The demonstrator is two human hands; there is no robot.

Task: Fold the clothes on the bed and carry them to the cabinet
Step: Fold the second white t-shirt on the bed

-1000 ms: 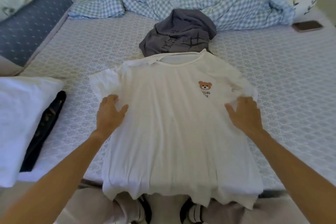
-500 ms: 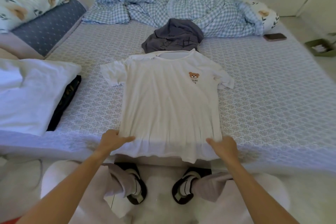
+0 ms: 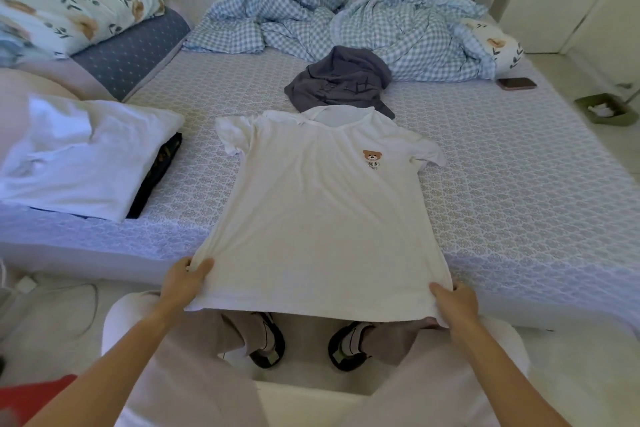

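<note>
White T-shirt [image 3: 322, 212] lies front-up on the bed [image 3: 502, 184], collar toward the far side, small bear print on the chest at the right; both short sleeves spread outward. Its hem end extends past the near mattress edge and is lifted clear of it, the cloth drawn taut with tension creases radiating from the left hem corner. Left hand [image 3: 183, 283] pinches that left hem corner, thumb on top of the fabric, fingers curled beneath. Right hand [image 3: 457, 305] grips the right hem corner the same way: thumb lying over the cloth, remaining fingers folded under and mostly hidden. Grey garment [image 3: 341, 82] sits crumpled in a heap just beyond the T-shirt collar, touching or slightly overlapped by it; cannot resolve which. Behind it, a blue checked duvet [image 3: 346, 18] is bunched across the head of the bed. White folded cloth [image 3: 83, 153] rests at the left of the mattress on top of a dark item [image 3: 156, 173], only the edge of which shows. Phone [image 3: 517, 83] lies flat near the right edge of the bed, beside the duvet. Floral bedding [image 3: 69, 7] is stacked at far left on a separate surface. The person's shoes [image 3: 304, 347] are visible on the floor below the raised hem.
</note>
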